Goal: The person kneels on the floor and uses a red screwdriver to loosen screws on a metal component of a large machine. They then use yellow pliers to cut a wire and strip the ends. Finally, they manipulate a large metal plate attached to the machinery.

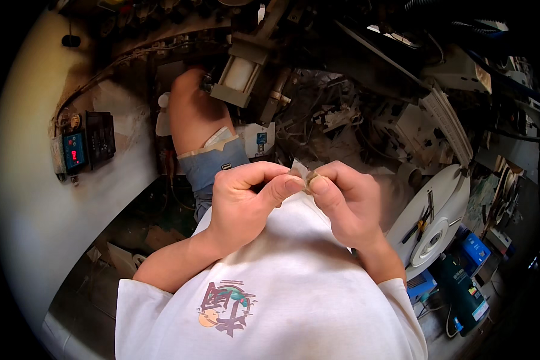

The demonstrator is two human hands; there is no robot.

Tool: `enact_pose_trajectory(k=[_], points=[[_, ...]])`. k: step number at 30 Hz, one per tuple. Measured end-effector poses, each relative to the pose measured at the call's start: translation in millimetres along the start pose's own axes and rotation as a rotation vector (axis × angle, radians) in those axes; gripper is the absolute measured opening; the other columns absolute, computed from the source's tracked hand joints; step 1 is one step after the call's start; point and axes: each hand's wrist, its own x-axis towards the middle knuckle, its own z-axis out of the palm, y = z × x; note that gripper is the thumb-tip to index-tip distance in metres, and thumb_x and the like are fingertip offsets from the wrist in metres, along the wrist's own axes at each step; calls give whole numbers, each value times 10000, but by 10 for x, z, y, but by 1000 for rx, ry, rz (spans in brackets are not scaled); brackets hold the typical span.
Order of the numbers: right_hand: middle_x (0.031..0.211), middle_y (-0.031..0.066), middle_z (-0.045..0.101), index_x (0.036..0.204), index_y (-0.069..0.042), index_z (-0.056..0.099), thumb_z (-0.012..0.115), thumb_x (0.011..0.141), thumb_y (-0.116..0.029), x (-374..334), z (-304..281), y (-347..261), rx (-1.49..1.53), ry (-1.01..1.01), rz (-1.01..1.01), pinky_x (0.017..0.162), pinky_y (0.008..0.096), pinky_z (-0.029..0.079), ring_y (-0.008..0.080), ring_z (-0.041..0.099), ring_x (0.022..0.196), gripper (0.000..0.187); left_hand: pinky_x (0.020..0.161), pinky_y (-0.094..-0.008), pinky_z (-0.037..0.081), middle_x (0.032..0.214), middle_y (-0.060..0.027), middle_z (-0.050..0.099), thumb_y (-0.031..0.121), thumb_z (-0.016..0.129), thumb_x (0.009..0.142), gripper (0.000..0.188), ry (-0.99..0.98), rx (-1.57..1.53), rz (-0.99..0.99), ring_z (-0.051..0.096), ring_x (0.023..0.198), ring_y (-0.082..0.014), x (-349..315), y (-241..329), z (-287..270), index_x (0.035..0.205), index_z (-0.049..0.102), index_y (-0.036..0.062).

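Observation:
Close together in front of my chest, both hands are pinched on something small. My left hand point(244, 198) is closed, thumb pressed against the bent forefinger. My right hand point(349, 198) pinches in the same way, with thumb and forefinger meeting my left fingertips. Between them shows a tiny brownish piece point(311, 176), too small to name. A pale, thin pointed sliver point(300, 168) stands just above the fingertips; whether it is part of the piece or lies behind it, I cannot tell.
A metal cylinder point(240, 74) on dark machinery hangs over my bare knee. At left, a small controller with a red display point(73, 151) sits on a pale panel. To the right are a white reel point(441, 237) with pliers point(422, 223), a dark green canister point(460, 294) and blue boxes point(475, 252).

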Motion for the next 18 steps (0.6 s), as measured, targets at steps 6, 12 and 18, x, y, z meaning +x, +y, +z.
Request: enact_pose_trajectory(k=[6, 12, 18], points=[[753, -14, 615, 924, 22, 673, 632, 1021, -192, 103, -48, 157, 251, -205, 262, 597, 235, 390, 53, 462, 671, 239, 722, -241, 492, 1033, -53, 700, 249, 674, 1013, 393, -156, -108, 106, 602, 822, -93, 71, -231, -99, 1264, 650, -52], [723, -21, 588, 917, 19, 673, 639, 1014, -196, 129, 20, 233, 245, -241, 240, 579, 239, 370, 53, 429, 651, 239, 672, -218, 477, 996, -56, 706, 272, 635, 1036, 440, -224, -107, 143, 609, 810, -87, 65, -329, -206, 1337, 613, -48], [617, 8, 522, 928, 14, 680, 648, 1014, -191, 106, 32, 240, 17, -174, 54, 533, 252, 368, 64, 410, 580, 225, 588, -209, 473, 799, -26, 704, 213, 669, 1015, 307, -129, -28, 194, 602, 668, -63, 50, -292, -169, 1195, 707, -33]])
